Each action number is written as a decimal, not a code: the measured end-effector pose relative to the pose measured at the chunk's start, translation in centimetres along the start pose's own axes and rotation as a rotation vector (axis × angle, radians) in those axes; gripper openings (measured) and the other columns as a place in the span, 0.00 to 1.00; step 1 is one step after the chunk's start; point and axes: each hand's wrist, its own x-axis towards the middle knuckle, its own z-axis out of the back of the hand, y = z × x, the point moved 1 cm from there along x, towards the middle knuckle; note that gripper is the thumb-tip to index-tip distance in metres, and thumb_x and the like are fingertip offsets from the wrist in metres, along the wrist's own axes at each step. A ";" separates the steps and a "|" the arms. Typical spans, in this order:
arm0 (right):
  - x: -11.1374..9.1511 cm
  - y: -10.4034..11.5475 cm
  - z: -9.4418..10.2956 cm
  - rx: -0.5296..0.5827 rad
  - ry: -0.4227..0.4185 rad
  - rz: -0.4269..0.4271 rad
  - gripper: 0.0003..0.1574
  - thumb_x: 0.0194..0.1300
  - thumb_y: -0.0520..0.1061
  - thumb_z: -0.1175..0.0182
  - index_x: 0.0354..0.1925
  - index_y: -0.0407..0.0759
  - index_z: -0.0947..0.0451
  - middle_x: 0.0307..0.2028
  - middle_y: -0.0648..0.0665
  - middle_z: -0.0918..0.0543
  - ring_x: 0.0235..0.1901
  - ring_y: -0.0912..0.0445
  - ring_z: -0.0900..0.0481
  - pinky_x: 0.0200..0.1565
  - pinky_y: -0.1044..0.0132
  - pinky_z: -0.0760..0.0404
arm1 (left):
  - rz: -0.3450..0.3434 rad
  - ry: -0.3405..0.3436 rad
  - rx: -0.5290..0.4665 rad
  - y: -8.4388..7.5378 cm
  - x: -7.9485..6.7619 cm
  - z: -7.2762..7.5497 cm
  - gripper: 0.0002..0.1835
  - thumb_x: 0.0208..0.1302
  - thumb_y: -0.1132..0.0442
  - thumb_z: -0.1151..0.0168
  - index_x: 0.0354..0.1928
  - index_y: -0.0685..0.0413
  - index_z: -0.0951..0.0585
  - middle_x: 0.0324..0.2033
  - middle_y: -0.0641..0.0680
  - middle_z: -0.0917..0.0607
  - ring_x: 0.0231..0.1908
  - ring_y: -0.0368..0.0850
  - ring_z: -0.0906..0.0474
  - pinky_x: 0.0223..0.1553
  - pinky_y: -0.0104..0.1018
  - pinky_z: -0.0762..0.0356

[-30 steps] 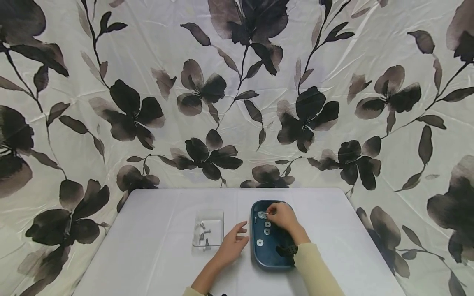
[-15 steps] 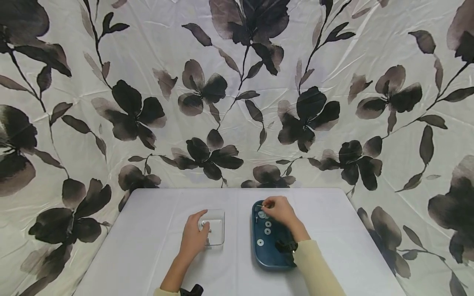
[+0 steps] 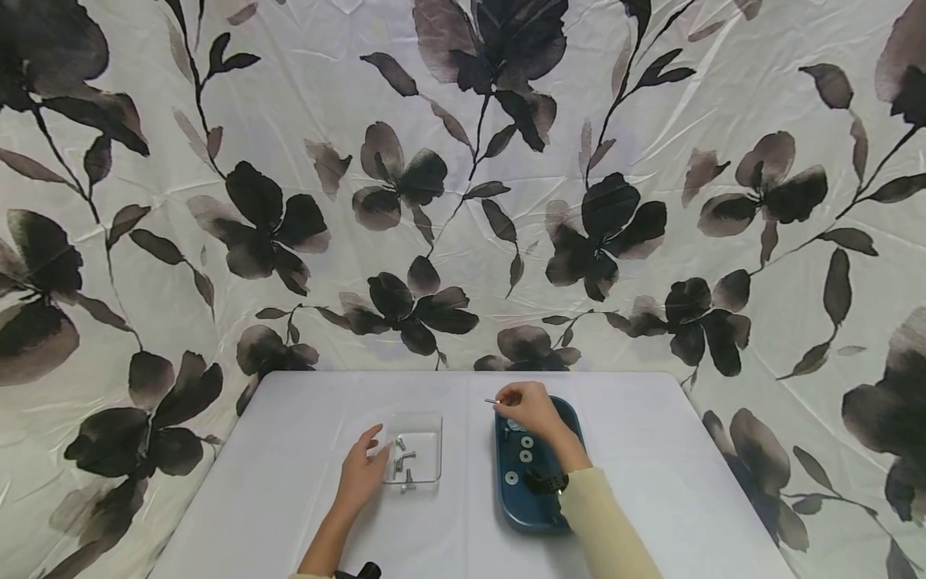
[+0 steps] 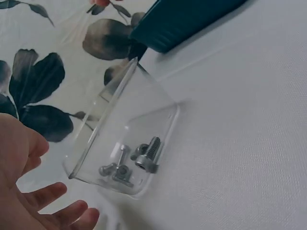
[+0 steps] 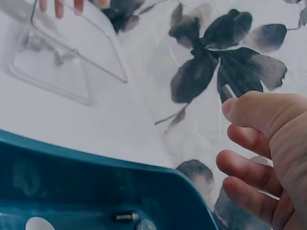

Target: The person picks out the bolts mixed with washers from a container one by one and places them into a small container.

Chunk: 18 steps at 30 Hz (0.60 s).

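Observation:
My right hand (image 3: 531, 412) is over the far left corner of a blue tray (image 3: 531, 515), pinching a small metal bolt (image 5: 229, 91) between thumb and fingertip. The bolt's threaded end sticks out; the rest is hidden by the fingers. My left hand (image 3: 359, 474) is beside the left wall of a clear plastic box (image 3: 440, 450), its fingers spread and holding nothing. Several socket-head bolts (image 4: 148, 155) lie on the floor of that box. Inside the tray are several flat washers (image 3: 526, 456) and another short bolt (image 5: 126, 217).
Both containers stand on a white-covered table (image 3: 275, 450), the box left of the tray with a gap between them. Behind the table's far edge hangs a floral cloth (image 3: 463, 241).
My right hand has lifted the bolt from inside the tray and moved it left to the tray's far left corner. My left hand has gone from between the containers to the box's left side.

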 end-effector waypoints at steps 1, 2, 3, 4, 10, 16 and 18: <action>0.1 0.0 -0.2 0.003 0.003 0.001 0.03 0.57 0.38 0.30 0.33 0.43 0.15 0.24 0.54 0.18 0.24 0.60 0.22 0.26 0.67 0.21 | 0.014 0.006 -0.004 0.2 0.0 -0.1 0.27 0.72 0.59 0.48 0.70 0.56 0.35 0.60 0.70 0.29 0.55 0.68 0.27 0.50 0.59 0.25; 0.2 0.1 -0.3 0.009 0.005 -0.003 0.03 0.57 0.38 0.30 0.33 0.43 0.15 0.24 0.54 0.18 0.24 0.60 0.22 0.27 0.67 0.21 | 0.023 0.010 -0.009 0.3 0.1 -0.2 0.27 0.72 0.58 0.49 0.70 0.55 0.36 0.60 0.70 0.29 0.54 0.68 0.27 0.50 0.59 0.25; 0.2 0.3 -0.5 0.012 0.010 -0.004 0.03 0.57 0.39 0.30 0.33 0.43 0.15 0.24 0.54 0.18 0.24 0.60 0.22 0.26 0.67 0.21 | 0.034 0.014 -0.013 0.4 0.1 -0.3 0.27 0.73 0.58 0.50 0.71 0.55 0.36 0.60 0.69 0.29 0.54 0.67 0.26 0.50 0.59 0.24; 0.3 0.4 -0.6 0.015 0.014 -0.006 0.03 0.57 0.39 0.31 0.33 0.44 0.15 0.25 0.54 0.18 0.24 0.60 0.22 0.27 0.67 0.21 | 0.041 0.017 -0.010 0.5 0.2 -0.4 0.27 0.73 0.57 0.51 0.71 0.55 0.36 0.60 0.69 0.29 0.55 0.67 0.27 0.50 0.60 0.25; 0.3 0.9 -2.0 0.023 0.041 -0.006 0.03 0.59 0.42 0.31 0.33 0.45 0.15 0.25 0.54 0.18 0.25 0.59 0.23 0.27 0.67 0.21 | 0.057 0.035 -0.001 1.2 -0.1 -0.7 0.27 0.76 0.53 0.56 0.73 0.53 0.39 0.57 0.67 0.26 0.48 0.63 0.23 0.45 0.57 0.22; 0.4 1.1 -3.2 0.043 0.009 0.007 0.02 0.58 0.41 0.31 0.33 0.44 0.15 0.26 0.54 0.17 0.24 0.60 0.23 0.25 0.68 0.21 | 0.057 0.066 -0.072 1.8 -0.2 -0.9 0.26 0.77 0.54 0.58 0.73 0.50 0.40 0.53 0.65 0.26 0.26 0.48 0.23 0.25 0.38 0.20; 0.5 1.2 -3.4 0.056 0.002 0.011 0.02 0.58 0.41 0.31 0.32 0.44 0.15 0.26 0.54 0.17 0.24 0.60 0.23 0.25 0.68 0.22 | 0.046 0.073 -0.083 1.8 -0.1 -1.0 0.25 0.77 0.56 0.57 0.73 0.50 0.39 0.52 0.66 0.25 0.24 0.47 0.24 0.24 0.38 0.20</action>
